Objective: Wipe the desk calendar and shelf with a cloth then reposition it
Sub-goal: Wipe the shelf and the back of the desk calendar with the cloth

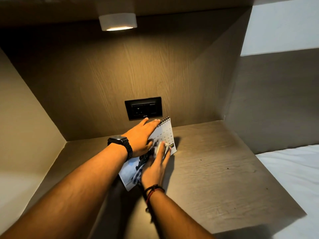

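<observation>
A spiral-bound desk calendar [166,133] with a picture and a date grid stands tilted on the brown wooden shelf [215,166]. My left hand [141,135], with a black watch on its wrist, grips the calendar's top edge, fingers stretched along the spiral. My right hand [156,168] presses a crumpled grey-white cloth [159,146] flat against the calendar's front face. The cloth is mostly hidden under my fingers. The lower left of the calendar's picture shows between my two forearms.
A black wall socket [143,107] sits on the back panel just behind the calendar. A small lit lamp [118,21] hangs under the upper board. Side panels close the shelf left and right. A white bed sheet [293,169] lies beyond the shelf's right edge.
</observation>
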